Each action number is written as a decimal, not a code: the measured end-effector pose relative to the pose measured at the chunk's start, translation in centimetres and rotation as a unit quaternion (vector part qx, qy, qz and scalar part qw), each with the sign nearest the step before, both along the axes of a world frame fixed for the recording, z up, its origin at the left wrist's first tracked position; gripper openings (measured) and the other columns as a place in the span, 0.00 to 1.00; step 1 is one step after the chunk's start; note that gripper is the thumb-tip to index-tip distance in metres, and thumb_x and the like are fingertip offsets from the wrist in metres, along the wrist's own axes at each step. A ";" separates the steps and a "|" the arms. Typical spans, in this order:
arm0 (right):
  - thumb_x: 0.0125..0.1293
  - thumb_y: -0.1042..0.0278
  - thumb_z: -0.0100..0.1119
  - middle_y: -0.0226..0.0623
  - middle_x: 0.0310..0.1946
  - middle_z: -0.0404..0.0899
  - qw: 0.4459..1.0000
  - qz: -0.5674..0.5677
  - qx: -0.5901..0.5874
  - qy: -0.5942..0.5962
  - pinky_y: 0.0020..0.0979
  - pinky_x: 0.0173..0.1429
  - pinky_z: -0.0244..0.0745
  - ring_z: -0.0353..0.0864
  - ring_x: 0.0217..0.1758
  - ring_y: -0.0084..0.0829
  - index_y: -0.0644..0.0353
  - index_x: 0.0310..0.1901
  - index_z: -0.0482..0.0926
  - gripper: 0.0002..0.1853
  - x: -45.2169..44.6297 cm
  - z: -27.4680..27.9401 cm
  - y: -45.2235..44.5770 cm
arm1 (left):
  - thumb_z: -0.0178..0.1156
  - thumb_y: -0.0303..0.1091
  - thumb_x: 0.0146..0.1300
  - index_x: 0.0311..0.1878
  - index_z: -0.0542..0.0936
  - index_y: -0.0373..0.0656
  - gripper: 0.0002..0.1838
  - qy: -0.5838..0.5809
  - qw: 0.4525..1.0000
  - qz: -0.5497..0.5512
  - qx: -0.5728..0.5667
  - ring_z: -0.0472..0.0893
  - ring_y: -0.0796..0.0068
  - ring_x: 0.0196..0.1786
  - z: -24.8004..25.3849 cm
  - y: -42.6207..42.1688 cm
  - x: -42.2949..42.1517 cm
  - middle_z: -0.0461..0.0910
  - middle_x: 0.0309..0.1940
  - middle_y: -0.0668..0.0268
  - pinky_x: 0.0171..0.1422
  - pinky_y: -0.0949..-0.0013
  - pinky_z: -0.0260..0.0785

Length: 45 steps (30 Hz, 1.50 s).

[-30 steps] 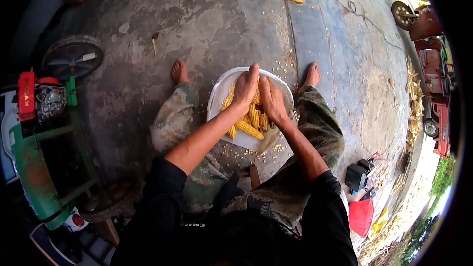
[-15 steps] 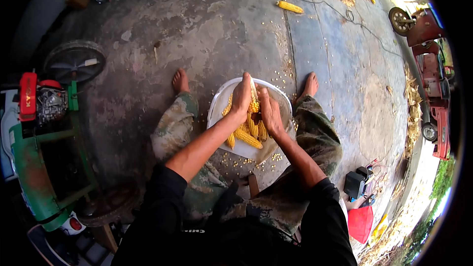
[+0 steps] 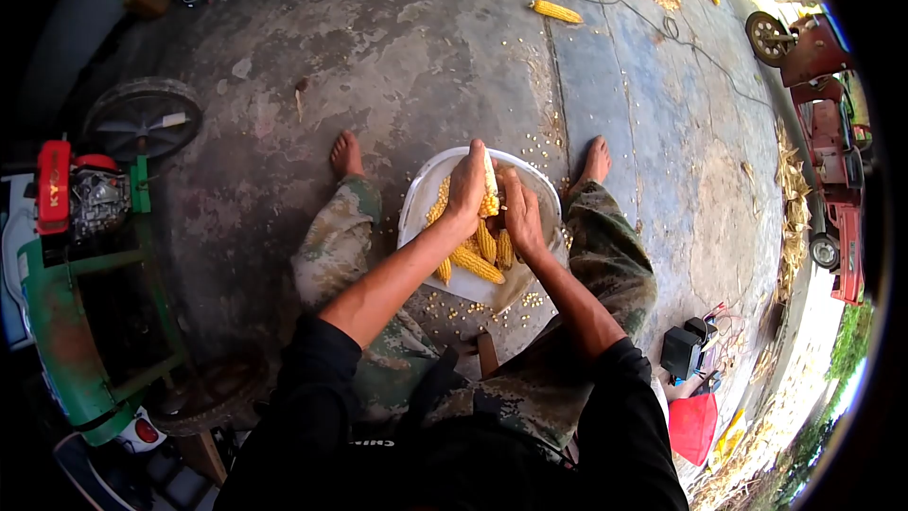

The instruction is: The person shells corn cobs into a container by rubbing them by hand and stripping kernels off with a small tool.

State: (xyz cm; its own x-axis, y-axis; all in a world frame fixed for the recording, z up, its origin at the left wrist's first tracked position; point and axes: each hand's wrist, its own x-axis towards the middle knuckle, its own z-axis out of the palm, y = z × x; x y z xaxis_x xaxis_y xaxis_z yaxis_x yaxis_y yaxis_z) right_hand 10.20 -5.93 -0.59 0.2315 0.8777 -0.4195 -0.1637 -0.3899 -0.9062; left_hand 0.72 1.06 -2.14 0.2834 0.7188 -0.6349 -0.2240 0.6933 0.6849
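Over the white basin point(image 3: 482, 296), the left hand point(image 3: 465, 189) grips a partly bare corn cob point(image 3: 490, 194) near twelve o'clock; the right hand point(image 3: 522, 213) curves just beside it toward two o'clock, and whether it grips anything I cannot tell. Yellow cobs point(image 3: 478, 265) lie inside toward six o'clock, with loose kernels point(image 3: 454, 310) on the floor point(image 3: 284, 47) beyond.

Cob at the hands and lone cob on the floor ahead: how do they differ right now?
Colour: the cob at the hands shows a pale upper stretch above yellow kernels; the lone cob looks yellow along its length.
Place: the cob at the hands is over the tub, against the left hand; the lone cob lies on the floor.
View: the cob at the hands is partly hidden, the lone cob unobstructed.
Shared: both bear yellow kernels.
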 end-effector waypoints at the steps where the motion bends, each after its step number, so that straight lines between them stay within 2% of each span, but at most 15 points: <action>1: 0.79 0.40 0.34 0.33 0.22 0.74 0.999 -0.007 -0.012 0.041 0.26 0.21 0.65 0.71 0.16 0.23 0.68 0.52 0.78 0.34 -0.1 0.5 0.0 | 0.49 0.66 0.71 0.45 0.77 0.42 0.31 0.000 1.000 0.000 0.000 0.78 0.74 0.38 0.2 0.0 -0.1 0.76 0.35 0.67 0.42 0.68 0.73; 3: 0.79 0.38 0.31 0.35 0.21 0.74 0.999 0.002 -0.013 0.040 0.28 0.21 0.66 0.72 0.16 0.25 0.68 0.51 0.78 0.36 -0.1 0.7 -0.1 | 0.49 0.65 0.71 0.47 0.76 0.42 0.30 0.002 1.000 0.011 -0.016 0.77 0.72 0.42 0.3 0.1 -0.1 0.76 0.38 0.66 0.46 0.66 0.72; 7: 0.77 0.36 0.35 0.36 0.20 0.73 0.999 0.036 -0.030 -0.021 0.29 0.23 0.67 0.72 0.18 0.27 0.69 0.49 0.78 0.37 -0.8 0.3 -0.2 | 0.46 0.64 0.73 0.47 0.75 0.36 0.33 0.070 0.996 0.025 0.040 0.76 0.69 0.45 0.1 0.0 0.0 0.75 0.40 0.62 0.50 0.63 0.69; 10: 0.78 0.39 0.38 0.37 0.21 0.74 0.978 0.025 0.098 -0.181 0.31 0.26 0.66 0.70 0.19 0.25 0.68 0.44 0.78 0.33 -1.0 -1.8 0.0 | 0.45 0.68 0.72 0.50 0.75 0.33 0.38 0.097 0.993 0.009 0.061 0.74 0.64 0.50 -0.8 -0.2 0.1 0.75 0.44 0.58 0.57 0.61 0.66; 11: 0.78 0.39 0.38 0.37 0.21 0.74 0.978 0.025 0.097 -0.182 0.31 0.26 0.66 0.70 0.19 0.25 0.68 0.44 0.78 0.33 -0.6 -2.2 -0.1 | 0.45 0.68 0.72 0.50 0.75 0.33 0.38 0.097 0.993 0.008 0.061 0.74 0.64 0.50 -1.2 -0.3 0.2 0.75 0.44 0.58 0.57 0.61 0.66; 13: 0.79 0.43 0.39 0.55 0.27 0.79 0.975 0.077 0.053 -0.200 0.46 0.42 0.71 0.78 0.31 0.46 0.71 0.41 0.79 0.32 0.2 -1.6 -0.2 | 0.46 0.66 0.72 0.49 0.75 0.35 0.36 0.127 0.988 0.013 0.083 0.76 0.67 0.47 -0.7 -0.5 0.3 0.76 0.42 0.60 0.53 0.62 0.69; 16: 0.80 0.45 0.37 0.51 0.23 0.78 0.983 0.016 0.056 -0.173 0.43 0.38 0.72 0.79 0.28 0.41 0.71 0.39 0.78 0.32 0.2 -2.5 -0.2 | 0.47 0.64 0.73 0.46 0.76 0.37 0.33 0.019 1.000 0.008 0.023 0.77 0.71 0.42 -0.5 -0.3 0.1 0.76 0.39 0.62 0.46 0.64 0.72; 20: 0.80 0.45 0.36 0.44 0.20 0.77 0.989 0.024 0.029 -0.140 0.38 0.31 0.72 0.79 0.22 0.34 0.72 0.38 0.79 0.33 0.5 -2.1 -0.1 | 0.52 0.65 0.71 0.49 0.76 0.40 0.31 -0.012 1.000 0.011 0.006 0.78 0.72 0.40 -0.5 0.0 0.1 0.76 0.38 0.65 0.46 0.66 0.73; 22: 0.79 0.41 0.36 0.39 0.19 0.75 1.000 0.028 -0.008 -0.009 0.32 0.25 0.70 0.77 0.18 0.29 0.71 0.39 0.79 0.35 0.6 -0.3 0.1 | 0.52 0.63 0.71 0.48 0.76 0.40 0.30 -0.014 1.000 -0.005 -0.005 0.77 0.72 0.43 -0.6 0.1 -0.1 0.76 0.40 0.64 0.49 0.66 0.72; 23: 0.79 0.41 0.36 0.39 0.19 0.75 1.000 0.027 -0.009 -0.008 0.32 0.25 0.70 0.77 0.18 0.29 0.71 0.39 0.79 0.35 0.5 0.4 0.2 | 0.52 0.63 0.71 0.48 0.76 0.40 0.30 -0.014 1.000 -0.006 -0.005 0.77 0.72 0.43 -0.7 0.1 -0.1 0.76 0.40 0.64 0.49 0.66 0.72; 28: 0.77 0.36 0.37 0.40 0.20 0.77 0.995 0.065 -0.038 -0.059 0.33 0.26 0.72 0.78 0.19 0.30 0.73 0.42 0.80 0.38 0.3 0.5 0.5 | 0.48 0.58 0.75 0.47 0.77 0.38 0.27 0.069 0.989 -0.033 0.124 0.74 0.70 0.48 -1.4 -0.5 0.3 0.76 0.42 0.63 0.56 0.63 0.66; 35: 0.79 0.40 0.36 0.42 0.24 0.79 0.968 0.022 0.103 -0.230 0.34 0.33 0.72 0.76 0.24 0.34 0.73 0.41 0.79 0.36 0.4 -2.0 -0.1 | 0.47 0.56 0.76 0.47 0.77 0.39 0.26 0.021 0.994 -0.038 0.098 0.75 0.72 0.46 -3.5 -0.5 -0.1 0.76 0.41 0.64 0.53 0.66 0.68; 38: 0.80 0.42 0.35 0.43 0.23 0.79 0.986 0.025 0.032 -0.159 0.34 0.30 0.74 0.77 0.23 0.32 0.71 0.42 0.81 0.35 0.6 -0.8 -0.1 | 0.48 0.57 0.75 0.45 0.77 0.41 0.25 -0.023 0.998 -0.036 0.055 0.76 0.74 0.41 -2.2 -0.3 -0.1 0.76 0.38 0.65 0.47 0.67 0.70; 40: 0.79 0.40 0.35 0.39 0.27 0.78 0.998 0.050 -0.042 0.015 0.30 0.26 0.73 0.78 0.24 0.28 0.68 0.54 0.78 0.34 1.1 -0.9 0.1 | 0.53 0.59 0.72 0.43 0.77 0.44 0.24 -0.052 0.998 -0.016 -0.013 0.78 0.74 0.38 -1.6 0.2 -0.3 0.77 0.34 0.66 0.44 0.67 0.73; 45: 0.78 0.37 0.36 0.35 0.26 0.76 0.996 0.000 -0.013 0.085 0.27 0.25 0.72 0.76 0.22 0.26 0.68 0.58 0.74 0.35 -0.4 0.8 -0.1 | 0.52 0.60 0.71 0.45 0.76 0.44 0.25 -0.065 0.996 0.015 -0.057 0.78 0.72 0.38 -0.6 0.6 -0.5 0.77 0.34 0.66 0.43 0.65 0.73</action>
